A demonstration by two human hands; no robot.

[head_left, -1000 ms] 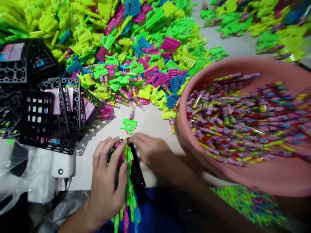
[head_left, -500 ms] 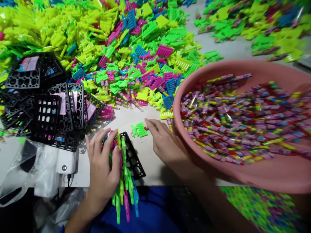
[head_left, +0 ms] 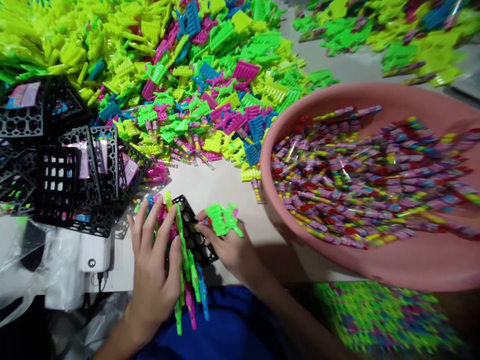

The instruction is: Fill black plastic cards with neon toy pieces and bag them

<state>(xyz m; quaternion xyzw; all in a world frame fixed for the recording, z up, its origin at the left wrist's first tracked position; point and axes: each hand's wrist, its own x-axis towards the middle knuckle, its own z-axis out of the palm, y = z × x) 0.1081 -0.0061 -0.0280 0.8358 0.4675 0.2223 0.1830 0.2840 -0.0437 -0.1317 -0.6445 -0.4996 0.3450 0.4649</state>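
The grip of the right hand (head_left: 234,255) is narrow, pinching a green plastic piece (head_left: 222,219) by its tube end beside the bare holes of a black rack (head_left: 193,240), its flat figure turned outward, perhaps so that the slim end can face the holes. The left hand (head_left: 155,265) curves over a row of coloured pieces (head_left: 191,272) at the rack's other side, fingers apart and thumb near, seemingly to steady them, while a pink basin (head_left: 267,170) of wrapped tubes sits within reach on the surface (head_left: 210,180).
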